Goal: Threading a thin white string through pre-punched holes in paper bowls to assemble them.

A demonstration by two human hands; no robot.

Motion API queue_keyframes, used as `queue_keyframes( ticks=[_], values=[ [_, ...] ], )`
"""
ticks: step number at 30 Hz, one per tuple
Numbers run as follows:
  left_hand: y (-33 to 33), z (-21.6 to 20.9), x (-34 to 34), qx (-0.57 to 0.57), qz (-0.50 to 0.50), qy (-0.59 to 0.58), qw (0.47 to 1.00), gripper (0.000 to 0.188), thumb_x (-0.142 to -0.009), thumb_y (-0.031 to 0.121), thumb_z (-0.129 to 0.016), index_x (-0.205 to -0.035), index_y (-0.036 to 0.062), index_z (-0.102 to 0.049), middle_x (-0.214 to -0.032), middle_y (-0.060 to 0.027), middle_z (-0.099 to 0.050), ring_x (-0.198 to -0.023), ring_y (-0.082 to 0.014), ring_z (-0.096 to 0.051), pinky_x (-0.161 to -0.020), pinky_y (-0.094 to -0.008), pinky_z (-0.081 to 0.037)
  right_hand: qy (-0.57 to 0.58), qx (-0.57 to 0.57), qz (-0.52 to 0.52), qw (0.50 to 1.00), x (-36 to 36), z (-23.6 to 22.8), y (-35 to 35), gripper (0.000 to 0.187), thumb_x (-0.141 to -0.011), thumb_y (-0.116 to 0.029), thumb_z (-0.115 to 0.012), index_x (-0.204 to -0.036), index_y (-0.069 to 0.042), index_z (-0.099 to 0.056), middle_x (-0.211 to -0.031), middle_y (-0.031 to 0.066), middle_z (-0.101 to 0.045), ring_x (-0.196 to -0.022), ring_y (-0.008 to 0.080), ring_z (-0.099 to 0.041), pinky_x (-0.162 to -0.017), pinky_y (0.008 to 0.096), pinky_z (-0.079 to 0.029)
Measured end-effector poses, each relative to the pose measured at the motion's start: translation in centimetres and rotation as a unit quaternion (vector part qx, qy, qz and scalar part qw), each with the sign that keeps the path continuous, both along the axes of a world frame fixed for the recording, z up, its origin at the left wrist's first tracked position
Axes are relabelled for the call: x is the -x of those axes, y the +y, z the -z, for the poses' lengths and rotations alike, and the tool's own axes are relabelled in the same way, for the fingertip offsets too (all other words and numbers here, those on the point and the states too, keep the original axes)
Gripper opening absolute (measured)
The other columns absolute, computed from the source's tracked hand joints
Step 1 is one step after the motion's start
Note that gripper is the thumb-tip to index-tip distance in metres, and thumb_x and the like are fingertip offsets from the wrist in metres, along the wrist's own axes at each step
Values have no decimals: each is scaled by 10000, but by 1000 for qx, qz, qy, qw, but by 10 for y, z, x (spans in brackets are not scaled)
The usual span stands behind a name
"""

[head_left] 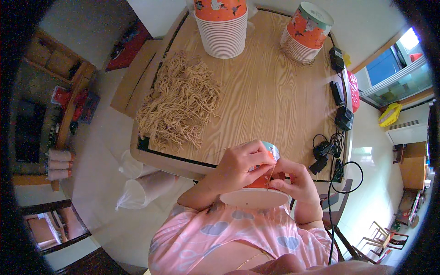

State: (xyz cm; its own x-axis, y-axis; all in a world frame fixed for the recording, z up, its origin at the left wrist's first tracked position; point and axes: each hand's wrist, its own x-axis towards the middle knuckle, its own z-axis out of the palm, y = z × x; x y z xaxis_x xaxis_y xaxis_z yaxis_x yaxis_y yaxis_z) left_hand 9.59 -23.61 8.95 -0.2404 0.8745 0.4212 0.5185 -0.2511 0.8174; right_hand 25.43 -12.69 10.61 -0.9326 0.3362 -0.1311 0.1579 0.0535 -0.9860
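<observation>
An orange paper bucket with a teal band lies tipped at the table's near edge, its white round end toward my body. My left hand is over its far left side, thumb and fingers pinched together on a thin tan cord. Against the bucket's right side is my right hand, its fingers curled around the wall and its thumb by the cord. Part of the bucket is hidden behind both hands. Left of them lies a loose heap of tan cords.
At the far side stand a tall stack of orange-and-white paper buckets and a shorter stack with cords around its base. Black adapters and coiled cables line the right edge. Bagged bucket stacks lie on the floor at left.
</observation>
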Motion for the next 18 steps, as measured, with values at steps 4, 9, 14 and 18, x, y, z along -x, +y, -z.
queue_keyframes(
  ticks=[4, 9, 14, 18],
  values=[
    [0, -1, -2, -15, -7, 32, 999, 139, -716, 70, -680, -830, 115, -616, -773, -37, -546, -665, -215, -597, -567, -312, -495, -20, -15, -16, 1000, -3, 7, 2, 154, -719, -95, -724, -777, -19, -603, -743, 32, -580, -735, 129, -538, -629, 264, -424],
    [-7, 4, -1, 22, -21, -38, 999, 140, -716, 73, -689, -833, 105, -619, -759, -38, -530, -645, -201, -584, -556, -304, -488, -7, 17, 17, 1000, -10, 8, 5, 113, -728, -30, -679, -766, -5, -576, -748, 30, -566, -736, 114, -531, -649, 247, -419],
    [-7, 11, 3, 26, 12, -50, 998, 171, -728, 52, -679, -884, 91, -620, -766, -47, -530, -638, -177, -578, -558, -294, -480, -16, -3, -17, 1000, -8, 3, 6, 98, -720, 33, -631, -774, 6, -553, -766, 32, -558, -758, 115, -528, -690, 244, -418],
    [-6, 3, 7, 78, 100, -117, 985, 248, -710, 40, -694, -950, 65, -633, -815, -61, -581, -710, -183, -571, -615, -302, -451, -9, -7, -41, 999, -6, 2, 7, 100, -719, 39, -630, -775, 1, -557, -782, 44, -564, -778, 128, -545, -713, 252, -430]
  ],
)
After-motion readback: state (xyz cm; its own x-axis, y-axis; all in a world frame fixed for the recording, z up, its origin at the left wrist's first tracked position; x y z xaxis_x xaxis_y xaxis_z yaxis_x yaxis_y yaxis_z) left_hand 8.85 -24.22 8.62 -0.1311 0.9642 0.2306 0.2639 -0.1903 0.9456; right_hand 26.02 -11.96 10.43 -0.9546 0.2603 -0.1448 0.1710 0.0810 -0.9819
